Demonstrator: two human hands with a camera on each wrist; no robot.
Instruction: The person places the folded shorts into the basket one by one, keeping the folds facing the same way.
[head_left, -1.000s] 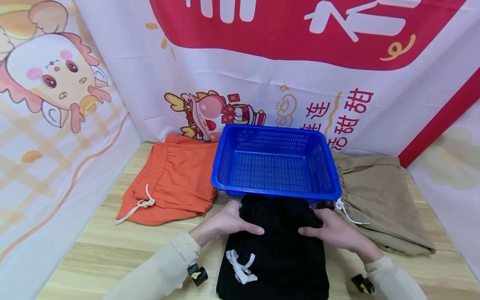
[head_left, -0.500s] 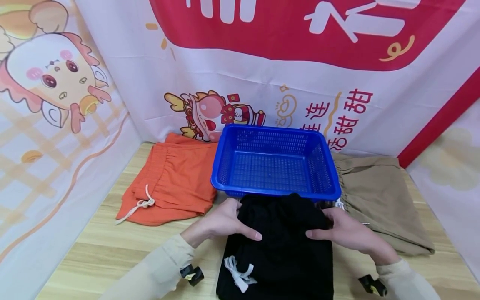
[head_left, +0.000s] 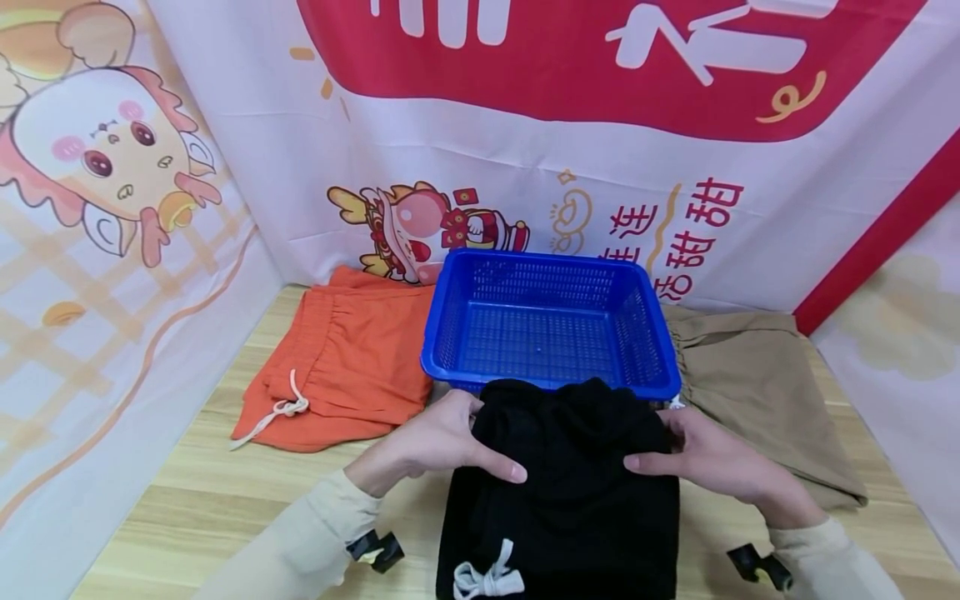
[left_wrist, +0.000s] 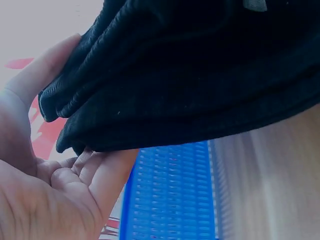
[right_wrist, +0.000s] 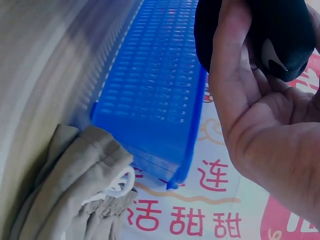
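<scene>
Folded black shorts (head_left: 570, 508) with a white drawstring bow (head_left: 489, 578) lie in front of me, at the near side of a blue basket (head_left: 551, 386). My left hand (head_left: 435, 442) grips their left edge near the far end, thumb on top. In the left wrist view the fingers go under the layered black cloth (left_wrist: 175, 95). On the opposite edge my right hand (head_left: 720, 462) holds the cloth, its thumb on top too. The right wrist view shows that hand's fingers curled around the black fabric (right_wrist: 285, 37). The far edge of the shorts overlaps the basket's front rim.
Orange shorts (head_left: 345, 367) with a cream drawstring lie folded left of the basket. A khaki garment (head_left: 772, 400) lies to its right, close to my right hand. Wood-grain tabletop (head_left: 187, 500) shows at the left. A printed cloth backdrop (head_left: 480, 150) stands behind the basket.
The far end of the black shorts has risen slightly and now covers part of the basket's front rim. My right hand has moved right; the drawstring bow has shifted nearer to me.
</scene>
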